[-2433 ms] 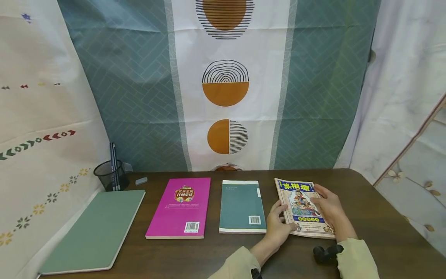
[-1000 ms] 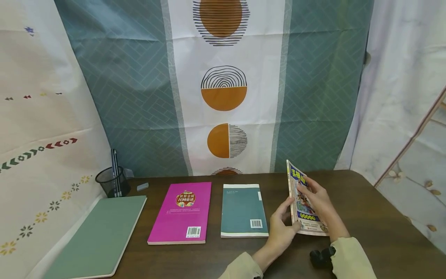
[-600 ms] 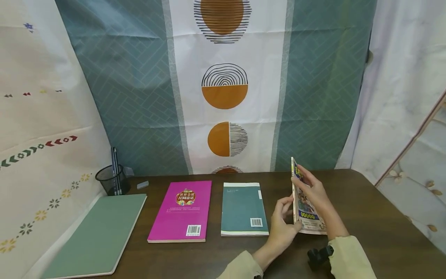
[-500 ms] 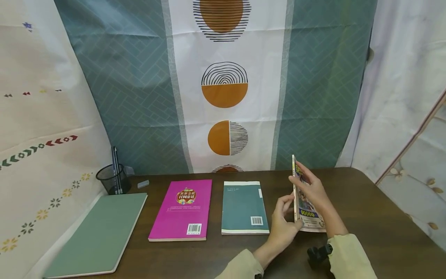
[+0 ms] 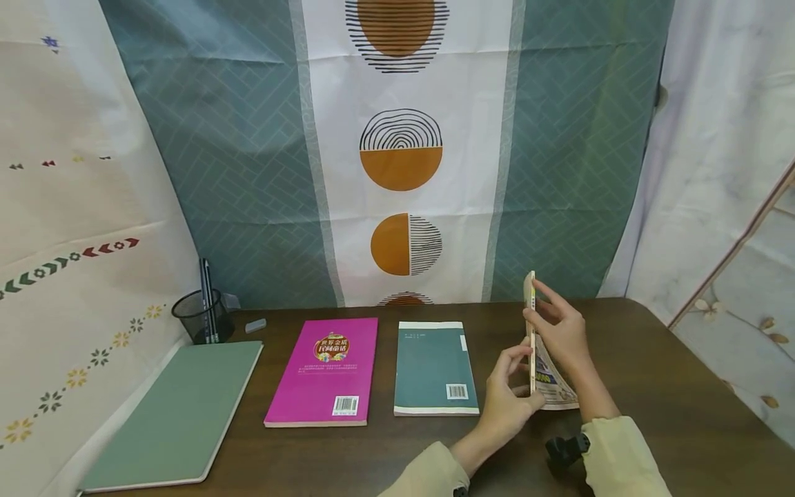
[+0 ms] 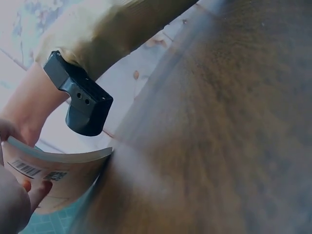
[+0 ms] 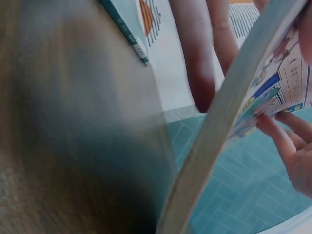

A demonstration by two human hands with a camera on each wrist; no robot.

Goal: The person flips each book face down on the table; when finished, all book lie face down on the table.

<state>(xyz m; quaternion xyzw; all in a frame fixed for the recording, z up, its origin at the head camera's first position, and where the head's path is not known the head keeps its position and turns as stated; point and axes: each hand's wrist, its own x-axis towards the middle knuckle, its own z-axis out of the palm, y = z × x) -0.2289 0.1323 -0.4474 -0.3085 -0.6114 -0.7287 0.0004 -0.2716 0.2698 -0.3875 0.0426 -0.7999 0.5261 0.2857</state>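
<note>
A comic-style paperback book (image 5: pixel 554 386) stands on edge at the right of the table, spine towards me, its cover bending outward to the right. My left hand (image 5: pixel 502 397) grips it low at the spine, thumb on the near side. Higher up, my right hand (image 5: pixel 564 338) pinches the spine between thumb and fingers. In the left wrist view, barcodes show on the back cover of the book (image 6: pixel 63 175). The right wrist view shows the book's page edge (image 7: pixel 214 126) close up, with part of the colourful cover. Whether its lower edge touches the table is unclear.
Left of the hands lie a teal book (image 5: pixel 435 366) and a magenta book (image 5: pixel 323 393). Further left are a green notebook (image 5: pixel 177 414), a grey eraser (image 5: pixel 255 325) and a black mesh pen cup (image 5: pixel 192 321) with pens. A patterned curtain (image 5: pixel 404 172) hangs behind the table (image 5: pixel 373 455).
The paperback has gone from lying face up to standing on edge, turned so its spine faces me. My right hand has shifted from the cover's right side to the upper spine.
</note>
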